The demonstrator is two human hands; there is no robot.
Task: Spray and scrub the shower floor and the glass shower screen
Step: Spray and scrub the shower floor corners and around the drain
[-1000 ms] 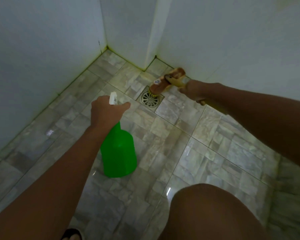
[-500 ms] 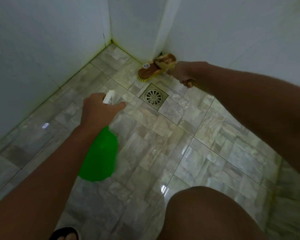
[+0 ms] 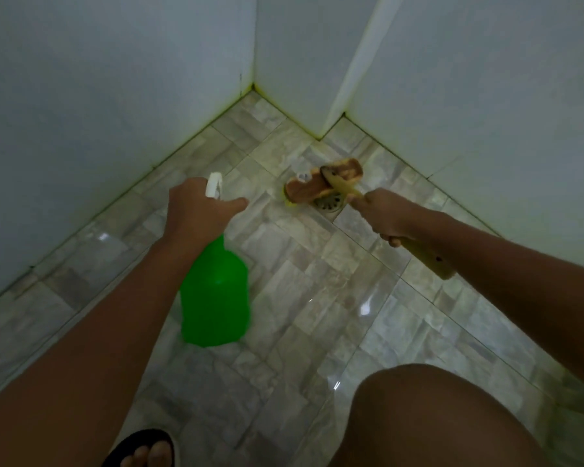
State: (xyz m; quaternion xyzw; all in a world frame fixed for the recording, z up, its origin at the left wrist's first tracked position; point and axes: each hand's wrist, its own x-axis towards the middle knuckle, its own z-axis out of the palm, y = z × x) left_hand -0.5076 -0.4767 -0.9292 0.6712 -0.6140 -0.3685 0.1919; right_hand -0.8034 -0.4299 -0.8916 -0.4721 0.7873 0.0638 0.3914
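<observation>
A corner of pale walls [image 3: 115,96] meets the shower floor [image 3: 317,281] of glossy grey-beige tiles, with the round metal drain [image 3: 331,201] toward twelve o'clock; the left hand [image 3: 199,214] grips the white trigger head of the green spray bottle [image 3: 216,298], fingers curled round its neck, the bottle's body hanging below the hand toward six o'clock and above the floor; the right hand [image 3: 385,217], at about two o'clock from the bottle, is clamped round the yellow handle of the scrub brush [image 3: 321,185]; the brush's brown wooden head lies beyond the hand at eleven o'clock, over the drain's left edge; a bare knee [image 3: 435,416] and a sandalled foot [image 3: 142,449] sit at the bottom.
</observation>
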